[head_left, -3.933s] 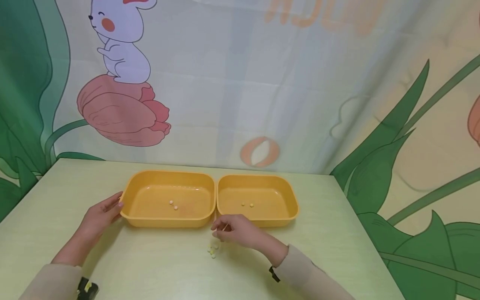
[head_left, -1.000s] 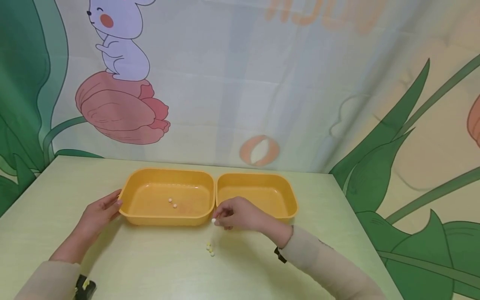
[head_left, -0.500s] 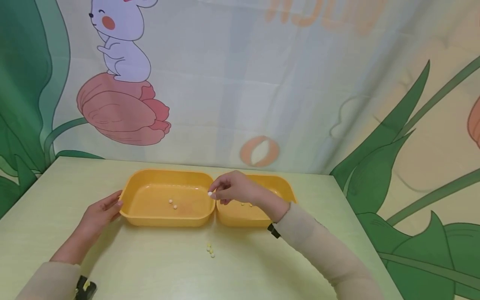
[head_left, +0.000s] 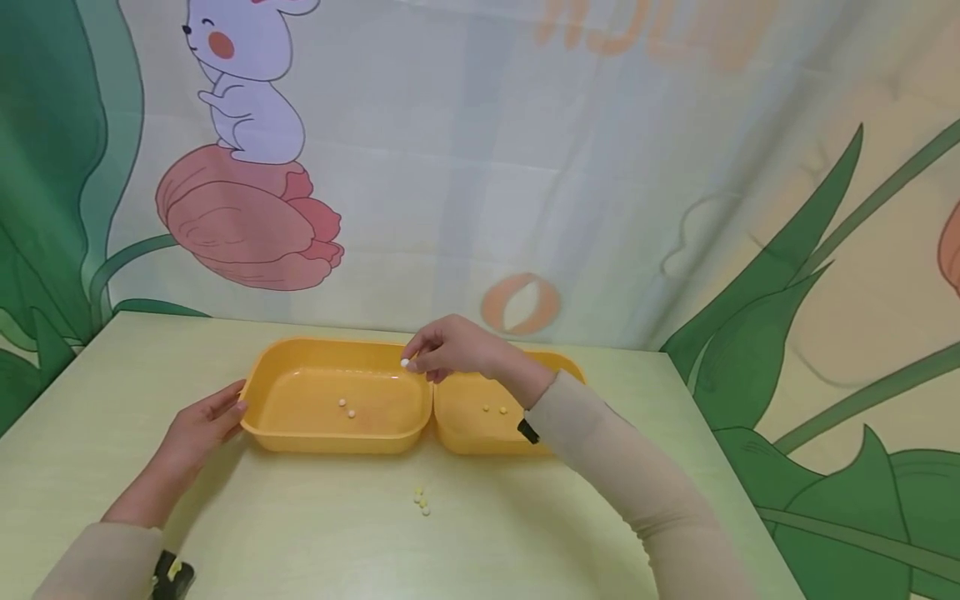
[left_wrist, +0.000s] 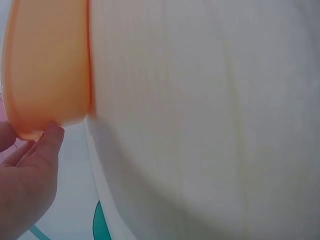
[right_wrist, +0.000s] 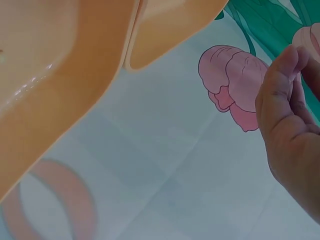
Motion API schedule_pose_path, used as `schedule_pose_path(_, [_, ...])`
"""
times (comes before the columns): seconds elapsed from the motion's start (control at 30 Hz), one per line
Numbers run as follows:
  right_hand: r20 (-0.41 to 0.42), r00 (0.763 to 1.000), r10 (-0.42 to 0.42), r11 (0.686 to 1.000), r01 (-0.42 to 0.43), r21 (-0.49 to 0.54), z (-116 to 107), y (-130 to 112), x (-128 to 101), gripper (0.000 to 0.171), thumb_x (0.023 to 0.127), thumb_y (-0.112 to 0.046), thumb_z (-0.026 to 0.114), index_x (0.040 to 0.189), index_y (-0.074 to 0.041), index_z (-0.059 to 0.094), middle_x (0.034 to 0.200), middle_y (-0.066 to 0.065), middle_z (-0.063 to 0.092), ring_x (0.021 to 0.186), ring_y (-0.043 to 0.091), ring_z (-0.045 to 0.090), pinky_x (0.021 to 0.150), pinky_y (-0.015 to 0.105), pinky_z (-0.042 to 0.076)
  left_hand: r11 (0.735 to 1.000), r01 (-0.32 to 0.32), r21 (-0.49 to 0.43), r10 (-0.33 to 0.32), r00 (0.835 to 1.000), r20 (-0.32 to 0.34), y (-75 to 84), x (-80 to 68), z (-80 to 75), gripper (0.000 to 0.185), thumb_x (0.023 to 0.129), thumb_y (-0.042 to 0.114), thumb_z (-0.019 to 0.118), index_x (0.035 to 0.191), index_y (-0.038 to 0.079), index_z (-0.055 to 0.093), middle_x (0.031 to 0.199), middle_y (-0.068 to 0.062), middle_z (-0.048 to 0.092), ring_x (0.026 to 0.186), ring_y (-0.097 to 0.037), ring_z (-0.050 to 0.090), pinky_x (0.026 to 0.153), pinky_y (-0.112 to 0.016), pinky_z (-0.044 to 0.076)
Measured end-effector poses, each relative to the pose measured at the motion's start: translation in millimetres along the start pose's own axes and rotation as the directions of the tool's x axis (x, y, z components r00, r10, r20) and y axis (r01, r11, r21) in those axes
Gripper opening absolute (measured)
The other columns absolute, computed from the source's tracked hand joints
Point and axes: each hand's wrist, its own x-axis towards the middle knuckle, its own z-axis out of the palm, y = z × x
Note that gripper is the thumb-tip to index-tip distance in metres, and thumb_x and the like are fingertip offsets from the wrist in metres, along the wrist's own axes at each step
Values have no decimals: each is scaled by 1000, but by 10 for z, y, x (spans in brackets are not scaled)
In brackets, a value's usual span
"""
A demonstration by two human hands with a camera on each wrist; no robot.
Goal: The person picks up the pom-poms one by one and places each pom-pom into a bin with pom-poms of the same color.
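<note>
Small white round pellet [head_left: 405,363] is getting pinched in the right hand [head_left: 450,348], hanging right over the far-right rim of the left orange plastic tray [head_left: 300,433], so that tray's floor is lying just down-left. Left hand [head_left: 201,427] is resting open-fingered against that tray's outer left wall, farther from the pellet.

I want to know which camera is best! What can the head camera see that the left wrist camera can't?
Only the head view shows the right hand pinching a small white bead over the left tray's back rim, the right tray, two beads lying in each tray, and a little bead cluster on the table. Only the left wrist view shows the tray's outer wall close up, blurred. Both show the left hand with its fingertips touching the left tray.
</note>
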Motion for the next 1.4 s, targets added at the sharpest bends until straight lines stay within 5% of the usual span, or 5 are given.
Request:
schedule_pose_path(0.3, [39,999,18,1000,-18,3,-29,-26,226,24,98,-15,69,117,0,72,78,-1,65,69,12,62,80,30,65,1000,-15,14,15,1000,-6,-8,5,0,63,112,30,37,162,1,13,165,-29,21,152,-45,29,100,-17,52])
schedule_pose_path(0.5, [69,997,28,999,-26,-25,-36,-100,378,25,98,-15,69,118,-1,72,84,3,66,70,12,61,79,28,64,1000,-20,12,20,1000,-7,-17,7,-8,63,112,30,39,162,0,15,165,-29,23,144,-25,50,98,-14,53])
schedule_pose_path(0.7, [87,996,27,999,-24,-36,-44,-185,516,21,98,-14,69,115,-2,73,78,1,65,68,12,59,74,24,63,1000,-9,-10,9,1000,-2,16,4,14,62,112,28,37,162,0,12,166,-29,20,152,-46,29,104,-23,49])
schedule_pose_path(1.4, [104,989,107,992,-100,-77,99,-413,971,12,98,-13,69,105,-5,73,81,1,65,69,13,59,68,19,61,999,-30,18,31,1000,-8,-14,-4,-12,63,112,30,38,162,-1,14,165,-30,22,151,-41,37,102,-21,52])
